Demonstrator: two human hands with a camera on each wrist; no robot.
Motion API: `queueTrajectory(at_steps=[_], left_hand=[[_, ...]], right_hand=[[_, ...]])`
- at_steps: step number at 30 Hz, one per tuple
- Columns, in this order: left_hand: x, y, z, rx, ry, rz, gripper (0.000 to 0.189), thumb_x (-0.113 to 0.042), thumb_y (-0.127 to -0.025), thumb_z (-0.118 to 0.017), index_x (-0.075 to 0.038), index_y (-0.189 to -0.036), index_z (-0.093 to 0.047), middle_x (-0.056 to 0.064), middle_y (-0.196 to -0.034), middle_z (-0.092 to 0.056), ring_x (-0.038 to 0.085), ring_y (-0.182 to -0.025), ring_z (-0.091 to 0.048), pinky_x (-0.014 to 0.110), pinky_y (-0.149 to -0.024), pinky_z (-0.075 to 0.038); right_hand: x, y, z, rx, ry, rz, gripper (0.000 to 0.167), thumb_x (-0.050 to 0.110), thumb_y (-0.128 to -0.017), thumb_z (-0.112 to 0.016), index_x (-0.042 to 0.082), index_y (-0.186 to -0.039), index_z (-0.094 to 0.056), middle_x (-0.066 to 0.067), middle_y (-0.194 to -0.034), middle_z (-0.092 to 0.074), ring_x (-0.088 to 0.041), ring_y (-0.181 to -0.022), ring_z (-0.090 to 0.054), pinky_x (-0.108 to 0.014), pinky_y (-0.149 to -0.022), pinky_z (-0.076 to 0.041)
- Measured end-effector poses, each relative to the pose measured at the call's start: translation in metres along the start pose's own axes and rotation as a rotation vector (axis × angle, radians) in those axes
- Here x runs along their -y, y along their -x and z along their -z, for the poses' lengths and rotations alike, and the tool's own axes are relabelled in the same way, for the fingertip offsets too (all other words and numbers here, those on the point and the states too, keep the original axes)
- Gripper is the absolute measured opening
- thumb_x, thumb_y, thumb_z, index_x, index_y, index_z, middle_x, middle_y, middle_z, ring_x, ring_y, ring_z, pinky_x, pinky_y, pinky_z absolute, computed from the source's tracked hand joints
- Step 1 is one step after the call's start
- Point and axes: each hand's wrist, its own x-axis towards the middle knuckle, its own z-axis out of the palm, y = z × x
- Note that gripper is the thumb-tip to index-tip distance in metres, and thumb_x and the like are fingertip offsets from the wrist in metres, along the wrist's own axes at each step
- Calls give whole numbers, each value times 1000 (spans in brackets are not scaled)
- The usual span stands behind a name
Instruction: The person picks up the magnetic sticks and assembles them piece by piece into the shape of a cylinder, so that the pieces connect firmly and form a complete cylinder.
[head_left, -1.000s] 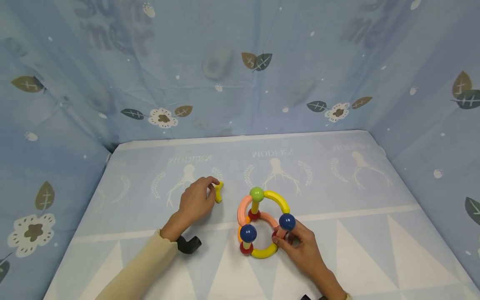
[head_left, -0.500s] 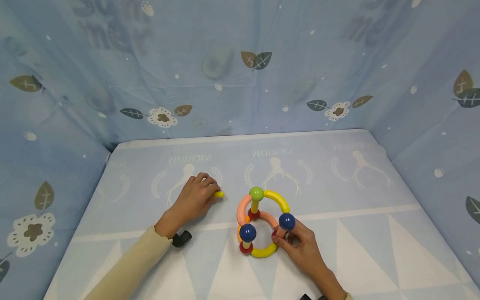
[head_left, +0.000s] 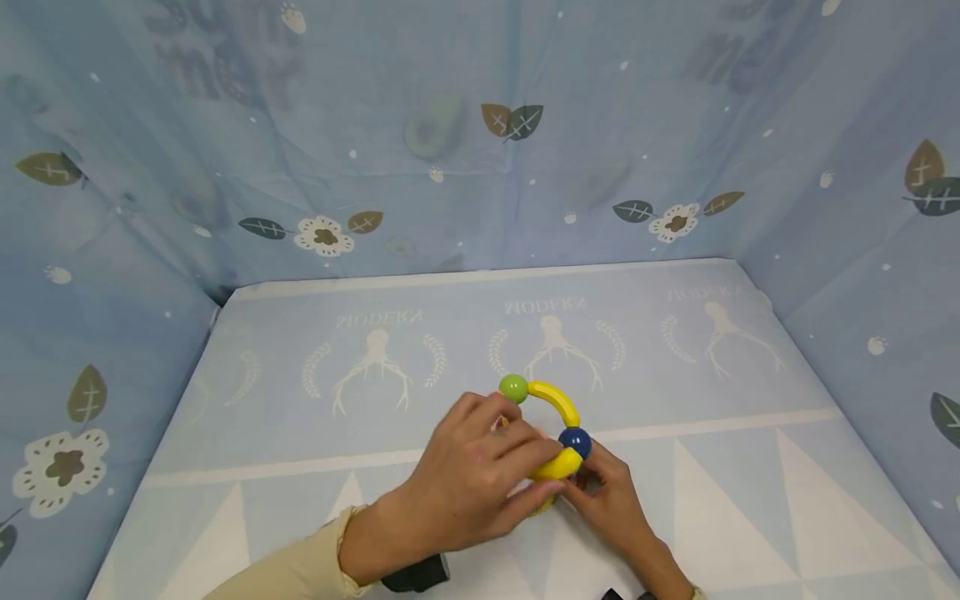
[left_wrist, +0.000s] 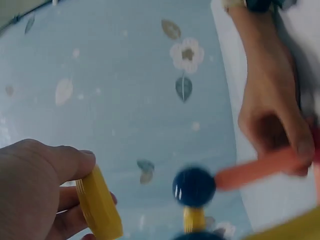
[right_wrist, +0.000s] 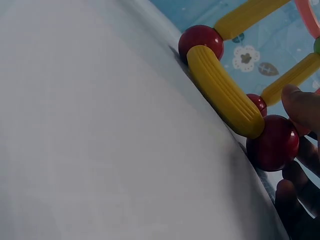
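My left hand (head_left: 476, 475) holds a yellow curved stick (left_wrist: 99, 205) between thumb and fingers. In the head view that stick's end is at the blue ball (head_left: 575, 442) on the right of a ball-and-stick toy frame; contact is unclear. My right hand (head_left: 617, 500) pinches the lower end of the upright pink stick (left_wrist: 260, 167) beneath this blue ball, beside a red ball (right_wrist: 272, 142). A green ball (head_left: 513, 388) and a fixed yellow curved stick (head_left: 557, 402) form the frame's far top side. My left hand hides much of the frame's near left part.
The frame stands on a pale patterned cloth (head_left: 720, 500) over the table. Blue printed curtains (head_left: 420, 200) rise behind and at both sides. A black wrist strap piece (head_left: 420, 575) hangs under my left wrist.
My left hand picked up the loose yellow curved stick from the cloth and carried it right and nearer to the frame's blue ball. My right hand stayed at the frame.
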Motion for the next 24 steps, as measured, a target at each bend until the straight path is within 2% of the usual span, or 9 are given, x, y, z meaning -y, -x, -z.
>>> queueTrajectory(at_steps=[4,9,12,16,21,24], left_hand=[[-15,-1,-9,59,-71,-71,23,-40,-91,-66,-17,-92,-71,-7,-86,-69,19,-94,-52,41,-84,-38],[-16,5,-18,110,-129,-49,25,-41,-83,-75,-16,-89,-70,-6,-80,-67,20,-93,-52,48,-87,-37],[-15,7,-22,121,-129,-28,27,-40,-80,-78,-16,-89,-69,-6,-76,-65,21,-93,-52,46,-86,-38],[-13,9,-24,137,-116,-1,26,-40,-80,-78,-17,-90,-69,-6,-73,-63,21,-94,-51,43,-85,-37],[-13,11,-26,163,-86,33,25,-39,-82,-76,-17,-93,-72,-5,-73,-62,21,-94,-52,42,-83,-38],[-13,13,-29,162,-87,45,25,-40,-82,-76,-17,-94,-72,-5,-74,-62,21,-93,-53,41,-80,-39]], right_hand=[[-6,2,1,1,13,-6,44,-6,-73,-83,15,-109,-68,0,-98,-64,-13,-81,-59,-20,-76,-50],[-6,2,0,17,24,-48,38,-3,-77,-81,14,-108,-69,1,-103,-65,-14,-87,-62,-22,-82,-50],[-2,2,0,9,52,-53,39,-8,-76,-80,14,-107,-68,4,-98,-63,-11,-80,-60,-21,-72,-51],[10,-2,0,-11,66,-26,42,-16,-72,-78,10,-104,-67,4,-87,-57,-9,-69,-53,-27,-57,-46],[32,-10,2,-12,49,-2,40,-18,-71,-77,6,-102,-66,4,-85,-56,-12,-67,-53,-30,-55,-45],[36,-12,2,-9,48,1,39,-17,-71,-78,7,-100,-65,4,-83,-55,-18,-64,-53,-31,-55,-45]])
